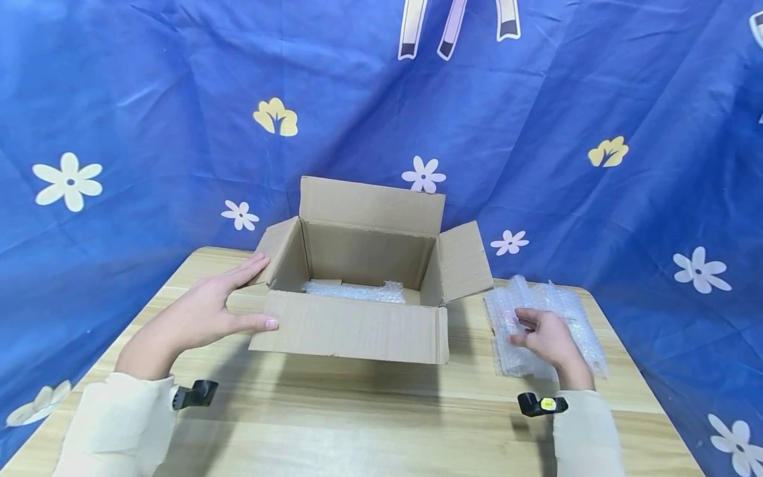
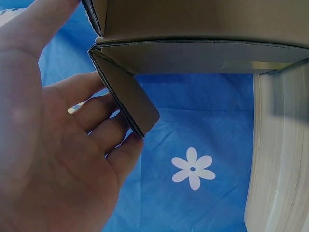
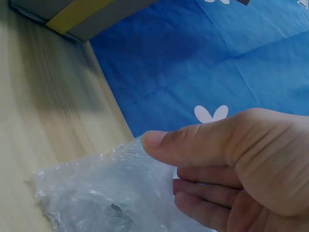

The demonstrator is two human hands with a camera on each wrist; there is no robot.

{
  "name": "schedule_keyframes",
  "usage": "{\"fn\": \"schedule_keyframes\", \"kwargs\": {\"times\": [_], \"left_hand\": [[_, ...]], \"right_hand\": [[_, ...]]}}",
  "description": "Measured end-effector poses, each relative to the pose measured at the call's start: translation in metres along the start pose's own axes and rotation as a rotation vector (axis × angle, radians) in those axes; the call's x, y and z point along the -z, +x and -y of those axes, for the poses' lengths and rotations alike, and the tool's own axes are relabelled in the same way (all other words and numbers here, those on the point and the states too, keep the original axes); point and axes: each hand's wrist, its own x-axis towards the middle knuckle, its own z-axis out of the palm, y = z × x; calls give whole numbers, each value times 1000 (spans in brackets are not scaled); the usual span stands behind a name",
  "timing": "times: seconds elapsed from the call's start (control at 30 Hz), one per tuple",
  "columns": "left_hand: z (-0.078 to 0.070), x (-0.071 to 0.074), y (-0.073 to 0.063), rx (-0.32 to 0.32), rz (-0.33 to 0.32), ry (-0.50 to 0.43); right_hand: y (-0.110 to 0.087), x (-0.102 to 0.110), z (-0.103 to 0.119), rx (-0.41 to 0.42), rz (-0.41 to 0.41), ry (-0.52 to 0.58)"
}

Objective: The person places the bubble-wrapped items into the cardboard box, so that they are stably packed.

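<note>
The tabletop (image 1: 334, 417) is finished in pale wood, streaked from side to side with a light and brown grain, and its far corners are rounded. Beyond its far edge a blue cloth (image 1: 179, 126) is hung, and by the same cloth it is bordered on its left and right. The cloth is creased and loosely folded. White flowers (image 1: 422, 177) are printed behind the tabletop and to either side of it; yellow tree-like shapes (image 1: 275, 109) are set higher, and white, dark-banded strips (image 1: 412, 23) highest above it. Soft shadows are cast across its surface, and its near part is brightened by a pale sheen.
</note>
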Motion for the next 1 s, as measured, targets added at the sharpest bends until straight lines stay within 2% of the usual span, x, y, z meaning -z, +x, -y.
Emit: {"fn": "schedule_keyframes", "kwargs": {"times": [0.2,0.5,0.63,0.73,1.0], "left_hand": [[-2,2,1,2,-1,12],[-1,2,0,-6,-6,8],[-1,1,0,-4,-4,6],[-1,0,-1,-3,-6,8],[-1,-1,-1,-3,-11,21]], "right_hand": [[2,-6,-3,5,11,-13],[5,-15,-7,20,63,153],[5,-19,-7,-11,100,203],[5,-21,-7,-29,105,190],[6,-26,-8,-23,43,35]]}}
